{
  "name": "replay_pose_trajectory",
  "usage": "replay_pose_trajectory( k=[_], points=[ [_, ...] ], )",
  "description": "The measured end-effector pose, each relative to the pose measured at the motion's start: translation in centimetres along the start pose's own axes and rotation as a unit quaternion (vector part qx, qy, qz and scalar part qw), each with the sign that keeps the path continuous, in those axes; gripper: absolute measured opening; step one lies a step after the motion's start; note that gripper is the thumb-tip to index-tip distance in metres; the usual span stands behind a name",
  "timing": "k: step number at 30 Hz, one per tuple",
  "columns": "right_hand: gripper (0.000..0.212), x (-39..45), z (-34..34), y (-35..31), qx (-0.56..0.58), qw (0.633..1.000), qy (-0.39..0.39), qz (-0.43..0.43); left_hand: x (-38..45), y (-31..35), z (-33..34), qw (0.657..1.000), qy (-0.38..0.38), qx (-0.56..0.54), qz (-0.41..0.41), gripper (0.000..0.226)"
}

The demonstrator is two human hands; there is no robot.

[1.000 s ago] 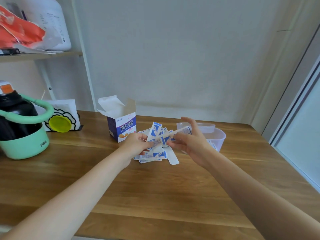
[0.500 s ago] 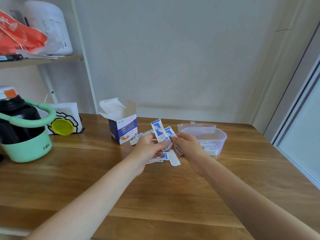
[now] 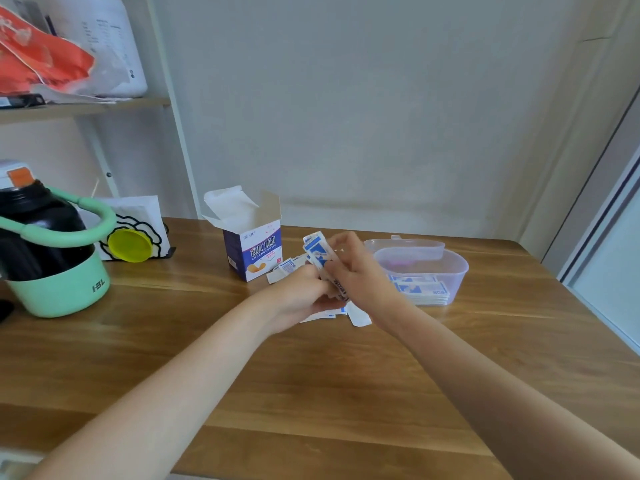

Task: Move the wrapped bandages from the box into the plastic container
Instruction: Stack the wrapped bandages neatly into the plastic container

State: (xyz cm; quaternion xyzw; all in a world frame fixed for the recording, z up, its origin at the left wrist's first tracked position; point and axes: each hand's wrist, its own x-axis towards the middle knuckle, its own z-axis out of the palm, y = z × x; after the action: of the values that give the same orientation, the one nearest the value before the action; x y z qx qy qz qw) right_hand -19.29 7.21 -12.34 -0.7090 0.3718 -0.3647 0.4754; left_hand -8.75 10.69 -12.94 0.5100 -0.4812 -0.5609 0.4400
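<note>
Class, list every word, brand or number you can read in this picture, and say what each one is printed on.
"I-BL": on the green base of the jug.
"CHUANGKOUTIE": on the bandage box, under large Chinese characters too blurred to quote.
Wrapped bandages: blue print, unreadable.
White bag on the shelf: print too small.

1. Soft, even daylight fills the room; it seems brighter toward my right side.
2. My forearms cast faint shadows on the wooden bench (image 3: 346, 382).
3. My left hand (image 3: 304, 289) and right hand (image 3: 360, 271) look slightly motion-blurred.
4. Wide-angle distortion bends the shelf (image 3: 83, 107) at the frame edge.
</note>
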Motion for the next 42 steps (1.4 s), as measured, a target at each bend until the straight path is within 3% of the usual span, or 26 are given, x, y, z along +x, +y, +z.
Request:
replay_pose_trajectory(
  k=[2, 3, 5, 7, 10, 12, 14, 17, 19, 21, 25, 31, 37, 42],
  points=[
    [0.028, 0.1, -0.3, 0.1, -0.034, 0.998, 0.035, -0.04, 0.2, 0.0, -0.5, 0.997, 0.001, 0.079, -0.004, 0.026],
    [0.031, 0.2, -0.7, 0.2, -0.072, 0.994, 0.056, -0.058, 0.5, -0.1, -0.9, 0.983, 0.019, 0.182, -0.005, 0.024],
    [0.028, 0.2, -1.7, 0.5, -0.203, 0.971, 0.076, -0.096, 1.4, -0.4, -2.0, 0.901, 0.089, 0.424, 0.007, 0.024],
    [0.019, -0.2, -2.7, 1.5, -0.347, 0.93, 0.032, -0.115, 1.9, -1.0, -3.0, 0.823, 0.117, 0.555, 0.003, 0.029],
    [0.024, -1.4, -3.4, 4.2, -0.474, 0.87, -0.104, -0.088, 1.8, -2.5, -3.3, 0.782, 0.064, 0.62, -0.019, 0.038],
    [0.029, -2.1, -3.5, 5.7, -0.469, 0.871, -0.127, -0.07, 1.7, -3.1, -3.4, 0.789, 0.078, 0.609, -0.008, 0.035],
    [0.028, -2.3, -3.4, 5.9, -0.41, 0.908, -0.078, -0.045, 1.7, -3.1, -3.7, 0.805, 0.093, 0.586, -0.008, 0.028],
    [0.019, -2.1, -3.1, 4.7, -0.252, 0.967, 0.021, 0.037, 1.8, -2.8, -4.1, 0.818, 0.116, 0.563, -0.014, 0.014],
    [0.013, -2.0, -2.6, 3.8, -0.116, 0.987, 0.026, 0.104, 1.8, -2.4, -4.1, 0.856, 0.147, 0.496, -0.003, 0.021],
    [0.011, -2.0, -1.9, 3.4, 0.007, 0.987, 0.012, 0.162, 1.6, -2.1, -3.9, 0.892, 0.161, 0.423, -0.001, 0.032],
    [0.011, -1.6, -1.2, 3.1, 0.188, 0.961, 0.017, 0.204, 1.0, -1.7, -3.1, 0.916, 0.128, 0.38, -0.004, 0.03],
    [0.008, -1.1, -0.7, 2.6, 0.191, 0.96, 0.053, 0.198, 0.6, -1.1, -2.0, 0.929, 0.096, 0.358, 0.001, 0.025],
    [0.009, -1.2, -0.8, 2.2, 0.239, 0.946, 0.032, 0.218, 1.5, -1.4, -2.0, 0.967, 0.224, 0.118, -0.013, 0.008],
    [0.026, -1.4, -0.8, 2.0, 0.125, 0.966, 0.087, 0.207, 1.3, -1.5, -1.3, 0.978, 0.192, 0.073, -0.022, 0.005]
  ],
)
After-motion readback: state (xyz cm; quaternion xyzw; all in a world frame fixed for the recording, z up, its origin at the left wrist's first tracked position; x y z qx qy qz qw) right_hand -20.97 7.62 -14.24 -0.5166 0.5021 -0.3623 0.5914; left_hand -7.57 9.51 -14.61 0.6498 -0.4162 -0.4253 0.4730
